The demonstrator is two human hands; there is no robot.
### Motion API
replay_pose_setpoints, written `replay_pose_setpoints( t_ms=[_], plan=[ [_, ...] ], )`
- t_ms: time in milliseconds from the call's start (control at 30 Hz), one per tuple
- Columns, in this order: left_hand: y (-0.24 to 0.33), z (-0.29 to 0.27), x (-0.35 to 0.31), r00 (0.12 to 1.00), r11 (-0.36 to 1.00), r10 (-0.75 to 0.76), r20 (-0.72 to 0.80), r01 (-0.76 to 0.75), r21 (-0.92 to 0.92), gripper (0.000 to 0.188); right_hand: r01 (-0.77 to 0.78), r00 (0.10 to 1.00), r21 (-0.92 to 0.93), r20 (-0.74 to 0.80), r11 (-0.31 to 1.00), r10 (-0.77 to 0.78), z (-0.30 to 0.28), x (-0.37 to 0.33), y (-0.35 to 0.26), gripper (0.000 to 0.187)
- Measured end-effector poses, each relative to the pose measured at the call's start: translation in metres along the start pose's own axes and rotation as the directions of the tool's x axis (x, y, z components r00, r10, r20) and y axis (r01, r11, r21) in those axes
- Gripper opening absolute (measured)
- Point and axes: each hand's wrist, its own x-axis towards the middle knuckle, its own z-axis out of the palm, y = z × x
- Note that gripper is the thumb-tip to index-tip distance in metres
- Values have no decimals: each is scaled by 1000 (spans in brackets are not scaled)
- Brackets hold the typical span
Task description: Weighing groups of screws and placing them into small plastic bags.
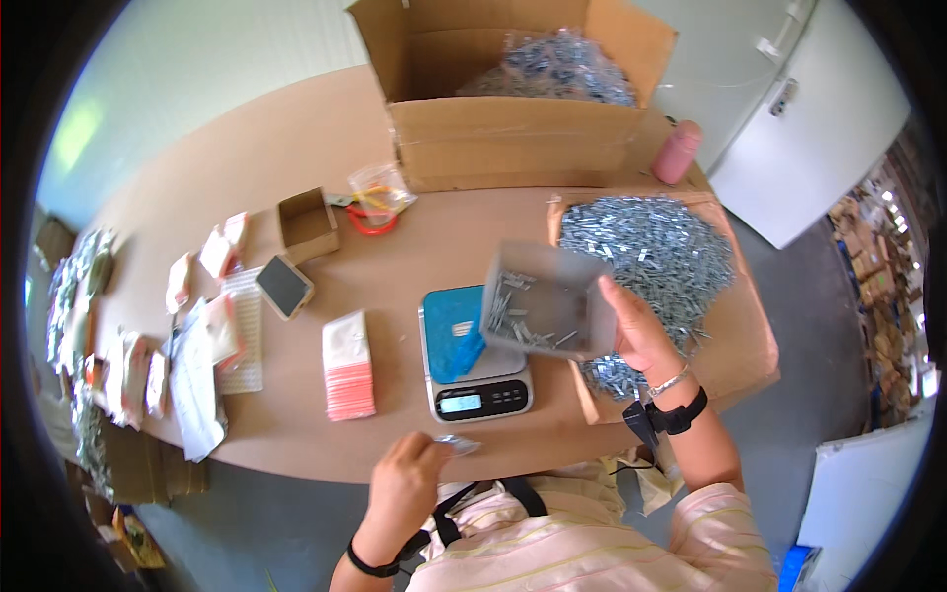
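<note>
My right hand grips the right side of a grey plastic bin, tilted above the scale's right side; a few small metal pieces lie inside it. Near the table's front edge, my left hand is closed, pinching a small clear plastic bag. The digital scale stands between my hands, its display lit. On its platform is a blue sheet or tray, partly hidden by the bin. To the left lies a stack of small clear bags with red edges.
Beyond the bin, a big heap of metal pieces fills a flattened carton. A large cardboard box stands at the back, beside a pink bottle. Leftward are red-handled scissors, a small cardboard box and a phone-like dark device.
</note>
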Motion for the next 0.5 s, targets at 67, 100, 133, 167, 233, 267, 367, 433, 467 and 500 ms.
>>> replay_pose_setpoints(
  t_ms=[67,100,133,167,233,267,367,433,467,500],
  plan=[
    [2,8,2,996,996,84,29,-83,-19,16,-17,999,-56,42,998,19,36,7,5,54],
    [4,10,2,998,998,62,29,-62,-2,16,-16,999,-190,31,982,22,53,10,7,56],
    [8,13,3,993,994,108,46,-106,-34,17,-10,1000,-321,8,947,13,61,9,7,58],
    [11,16,4,986,986,156,62,-151,-70,18,73,994,-257,100,964,-49,55,18,19,62],
    [12,23,1,985,983,165,49,-160,-93,18,425,853,-716,111,554,-511,64,9,21,64],
    [12,25,0,981,974,192,31,-187,-129,19,406,515,-903,354,-141,-781,71,-2,19,66],
    [14,29,1,983,967,182,-21,-183,-178,20,734,667,-609,563,301,-489,82,-55,15,66],
    [14,32,2,983,958,180,-48,-186,-219,20,636,724,-546,667,545,-176,90,-83,32,69],
    [14,32,4,983,951,177,-58,-185,-246,20,630,728,-546,663,552,-175,86,-91,46,69],
    [14,32,5,983,945,170,-66,-182,-270,20,615,765,-635,625,467,-157,79,-95,63,49]
  ],
)
